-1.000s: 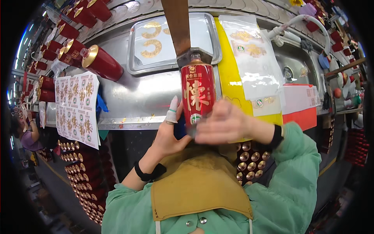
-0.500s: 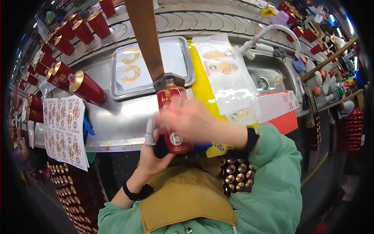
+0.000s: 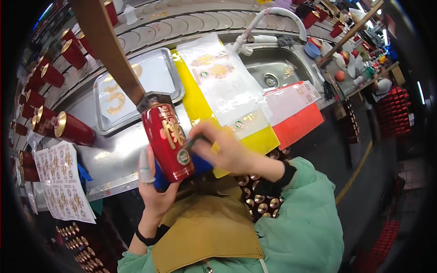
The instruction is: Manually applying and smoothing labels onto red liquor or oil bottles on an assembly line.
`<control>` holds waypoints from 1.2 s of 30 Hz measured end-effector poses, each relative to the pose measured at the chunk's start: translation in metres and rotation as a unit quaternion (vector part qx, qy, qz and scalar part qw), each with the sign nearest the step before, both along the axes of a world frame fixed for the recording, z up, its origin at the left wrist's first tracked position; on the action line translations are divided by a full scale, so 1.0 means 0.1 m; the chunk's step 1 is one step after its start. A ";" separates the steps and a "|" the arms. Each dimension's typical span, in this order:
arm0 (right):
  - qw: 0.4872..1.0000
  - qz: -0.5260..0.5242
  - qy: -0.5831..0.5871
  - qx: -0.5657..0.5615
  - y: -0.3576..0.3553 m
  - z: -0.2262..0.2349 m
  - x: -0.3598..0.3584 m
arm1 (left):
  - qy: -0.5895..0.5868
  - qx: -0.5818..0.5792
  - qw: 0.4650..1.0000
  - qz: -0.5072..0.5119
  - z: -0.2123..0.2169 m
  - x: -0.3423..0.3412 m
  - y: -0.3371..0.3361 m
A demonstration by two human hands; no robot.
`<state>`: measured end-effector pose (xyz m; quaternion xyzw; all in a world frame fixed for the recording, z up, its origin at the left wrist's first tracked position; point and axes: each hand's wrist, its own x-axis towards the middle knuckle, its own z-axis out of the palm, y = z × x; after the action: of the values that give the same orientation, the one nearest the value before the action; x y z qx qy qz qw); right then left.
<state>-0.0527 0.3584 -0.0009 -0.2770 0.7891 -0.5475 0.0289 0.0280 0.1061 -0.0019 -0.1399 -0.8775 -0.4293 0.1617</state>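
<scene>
Gleaming red, the bottle (image 3: 165, 146) bears gold lettering (image 3: 174, 133) and a round emblem (image 3: 183, 157).

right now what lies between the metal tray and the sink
The head view shows a yellow sheet, pale sheets on it, between tray and sink.

Left hand (image 3: 154, 196) steadies the red bottle (image 3: 156, 148) from 6 o'clock; right hand (image 3: 223, 149), blurred, works close at 3! Around that bottle: metal tray (image 3: 178, 87) at 11, steel sink (image 3: 260, 65) at 2, 1 printed label sheet (image 3: 63, 175) out at 8 o'clock.
</scene>
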 end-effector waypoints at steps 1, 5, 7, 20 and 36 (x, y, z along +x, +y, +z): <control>0.987 -0.044 -0.111 -0.106 0.20 0.02 -0.12 | -0.032 0.003 0.999 0.006 0.05 -0.01 0.01; 0.939 -0.331 0.026 0.093 1.31 0.03 -0.62 | 0.101 -0.071 0.992 0.002 0.10 -0.15 0.10; 0.852 -0.423 0.102 0.292 1.94 -0.03 -0.74 | 0.009 -0.008 1.000 -0.007 0.08 -0.20 0.12; 0.822 -0.307 0.011 0.480 2.94 -0.38 -1.01 | 0.039 -0.121 0.992 0.010 0.05 -0.20 0.07; 0.842 -0.241 -0.019 0.482 2.73 -0.67 -2.26 | -0.090 0.103 0.990 0.023 -0.09 -0.11 0.05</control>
<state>-0.2785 0.6319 -0.0680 -0.0188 0.9946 -0.0930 0.0414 0.0172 0.1108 -0.0106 -0.0633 -0.8425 -0.5244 0.1055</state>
